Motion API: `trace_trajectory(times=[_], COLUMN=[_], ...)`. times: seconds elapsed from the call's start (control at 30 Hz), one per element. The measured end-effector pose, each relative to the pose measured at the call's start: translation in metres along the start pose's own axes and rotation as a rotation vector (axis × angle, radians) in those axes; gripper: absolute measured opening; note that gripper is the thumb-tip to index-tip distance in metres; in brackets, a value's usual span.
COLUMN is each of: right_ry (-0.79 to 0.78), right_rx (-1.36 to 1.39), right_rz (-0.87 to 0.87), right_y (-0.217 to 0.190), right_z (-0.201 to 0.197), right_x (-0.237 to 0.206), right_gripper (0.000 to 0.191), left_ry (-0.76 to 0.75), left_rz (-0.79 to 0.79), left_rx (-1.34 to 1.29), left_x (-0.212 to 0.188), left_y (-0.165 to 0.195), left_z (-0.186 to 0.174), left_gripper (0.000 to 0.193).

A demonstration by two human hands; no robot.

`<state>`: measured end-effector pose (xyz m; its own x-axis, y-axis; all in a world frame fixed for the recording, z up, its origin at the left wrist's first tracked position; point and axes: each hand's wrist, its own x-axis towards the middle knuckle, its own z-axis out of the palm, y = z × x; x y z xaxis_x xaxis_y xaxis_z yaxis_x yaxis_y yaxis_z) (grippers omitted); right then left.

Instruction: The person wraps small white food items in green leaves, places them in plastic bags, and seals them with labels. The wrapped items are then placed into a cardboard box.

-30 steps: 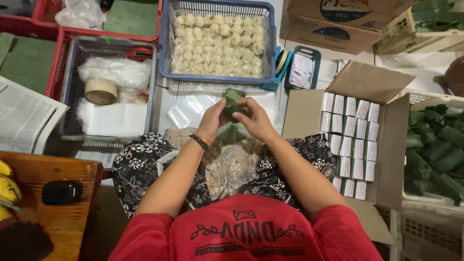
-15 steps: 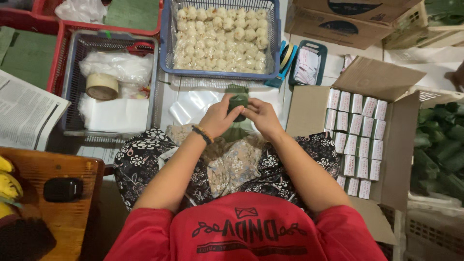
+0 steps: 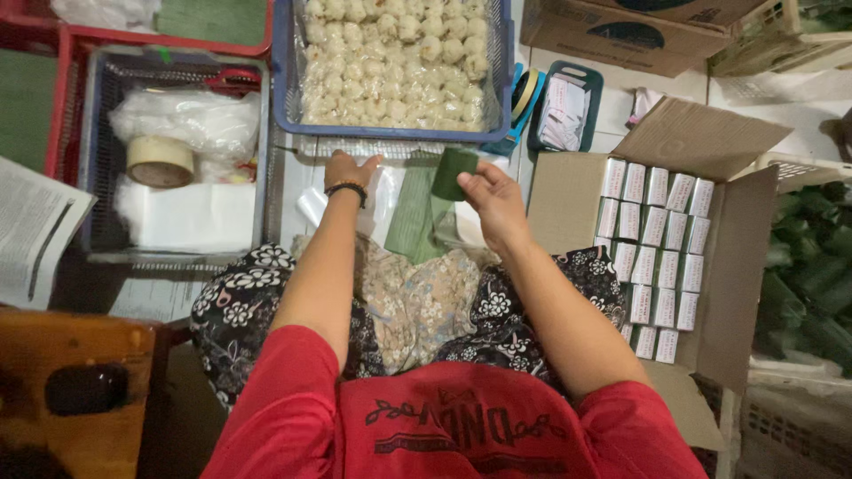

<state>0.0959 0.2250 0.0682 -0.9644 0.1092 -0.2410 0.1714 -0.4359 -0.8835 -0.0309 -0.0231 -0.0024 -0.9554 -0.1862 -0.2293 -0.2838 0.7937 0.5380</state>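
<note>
Our right hand (image 3: 493,200) pinches a rolled green leaf parcel (image 3: 454,172) in closed fingers, held up clear of the lap; our left hand (image 3: 348,168) reaches open-fingered at eleven o'clock toward the blue basket (image 3: 282,84) of pale dumplings (image 3: 395,58), empty. A flat leaf strip (image 3: 414,217) waits between them. At three o'clock a cardboard box (image 3: 568,191) holds white packets (image 3: 652,231); a tape roll (image 3: 160,161) sits at nine, all on a tiled floor

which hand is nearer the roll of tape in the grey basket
Left. The left hand is just right of the grey basket holding the roll of tape; the right hand is farther right.
</note>
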Motion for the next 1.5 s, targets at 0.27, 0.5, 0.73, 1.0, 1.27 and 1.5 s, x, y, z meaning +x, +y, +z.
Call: trace_trajectory(times=[0.27,0.5,0.73,1.0,1.27,1.5], right_ry=[-0.019,-0.018,-0.015,-0.048,-0.066,-0.072], right_rx=[-0.082,-0.134,-0.158,-0.215,-0.177,-0.048], right_rz=[-0.026,-0.014,-0.008,-0.005,0.144,0.239], right_y=[0.007,0.008,0.015,0.018,-0.011,0.012], right_z=[-0.002,-0.001,-0.005,0.002,0.035,0.1], right_x=[0.017,0.014,-0.002,-0.019,-0.02,-0.002], right_gripper=[0.028,0.03,0.03,0.03,0.025,0.017], left_ry=[-0.322,0.108,0.133,0.103,0.061,0.182], left_rz=[0.35,0.239,0.368,0.434,0.453,0.514], left_rx=[0.752,0.087,-0.19,-0.132,-0.232,-0.319], left_x=[0.029,0.02,-0.006,-0.034,-0.05,-0.067], left_y=[0.004,-0.009,-0.01,-0.019,-0.022,-0.03], left_z=[0.027,0.025,-0.003,-0.066,-0.1,-0.106], left_gripper=[0.045,0.017,0.014,0.01,0.013,0.013])
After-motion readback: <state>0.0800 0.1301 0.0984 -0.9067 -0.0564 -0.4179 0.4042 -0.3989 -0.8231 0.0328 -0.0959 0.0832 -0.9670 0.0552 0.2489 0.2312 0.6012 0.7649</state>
